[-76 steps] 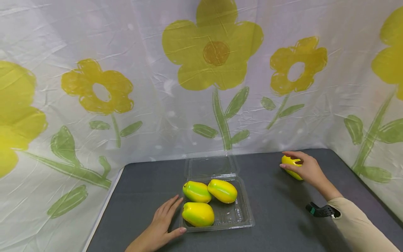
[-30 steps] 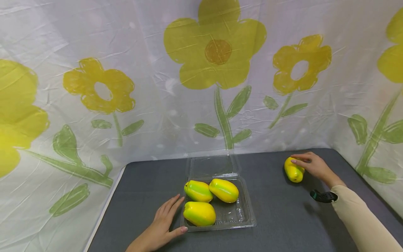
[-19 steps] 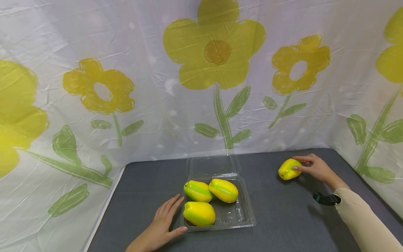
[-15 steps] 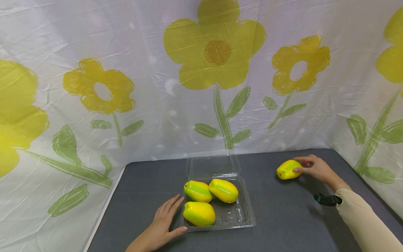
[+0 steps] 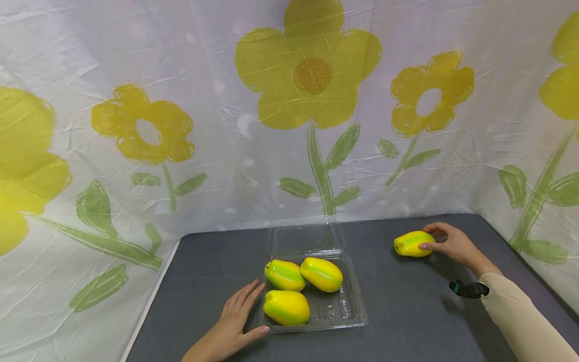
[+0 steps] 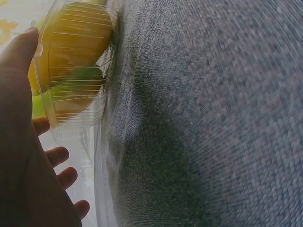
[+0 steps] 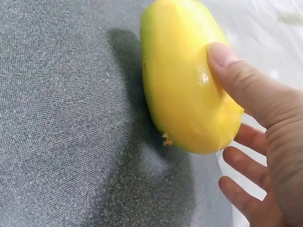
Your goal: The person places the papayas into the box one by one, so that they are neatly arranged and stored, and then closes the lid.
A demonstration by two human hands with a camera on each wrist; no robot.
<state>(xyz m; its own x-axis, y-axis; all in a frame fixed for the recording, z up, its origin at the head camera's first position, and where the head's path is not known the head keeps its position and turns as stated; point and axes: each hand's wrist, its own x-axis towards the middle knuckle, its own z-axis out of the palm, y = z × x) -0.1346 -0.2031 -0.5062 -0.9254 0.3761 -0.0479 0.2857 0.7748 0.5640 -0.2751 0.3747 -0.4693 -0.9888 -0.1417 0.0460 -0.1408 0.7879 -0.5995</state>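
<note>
My right hand [image 5: 454, 247] grips a yellow-green papaya [image 5: 410, 244] by its right end, at the far right of the table. In the right wrist view the thumb presses on the side of that papaya [image 7: 184, 80], and the other fingers reach behind it, partly hidden. Its shadow falls on the cloth close by. Three similar papayas [image 5: 286, 307] lie in a clear plastic clamshell box [image 5: 350, 322] at the centre. My left hand [image 5: 230, 319] is at the left wall of the box, fingers spread and fairly straight, as the left wrist view shows beside the box wall [image 6: 75, 111].
The box's clear lid [image 5: 307, 239] is folded back, away from me. A dark grey cloth [image 5: 389, 306] covers the table. A white curtain [image 5: 217, 151] printed with yellow flowers hangs behind and along both sides.
My right hand has taken hold of the papaya at the right and turned it from pointing toward me to lying sideways, its free end leftward. The left hand has stayed at the box.
</note>
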